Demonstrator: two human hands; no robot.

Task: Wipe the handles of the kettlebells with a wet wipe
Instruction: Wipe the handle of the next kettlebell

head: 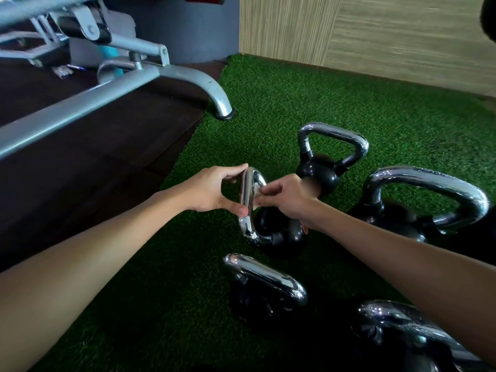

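Several black kettlebells with chrome handles stand on green turf. The middle kettlebell (279, 232) is tilted, its chrome handle (248, 200) turned toward me. My left hand (214, 191) grips that handle between thumb and fingers. My right hand (284, 197) pinches a small white wet wipe (257, 190) against the inner side of the same handle. Other kettlebells stand behind (322, 170), to the right (402, 221), in front (257, 294) and at the lower right (397, 336).
A grey metal gym bench frame (112, 89) crosses the upper left, its foot (224, 110) resting at the turf's edge. Dark rubber flooring (94, 162) lies left of the turf (295, 89). A wood-patterned wall (375, 30) closes the back.
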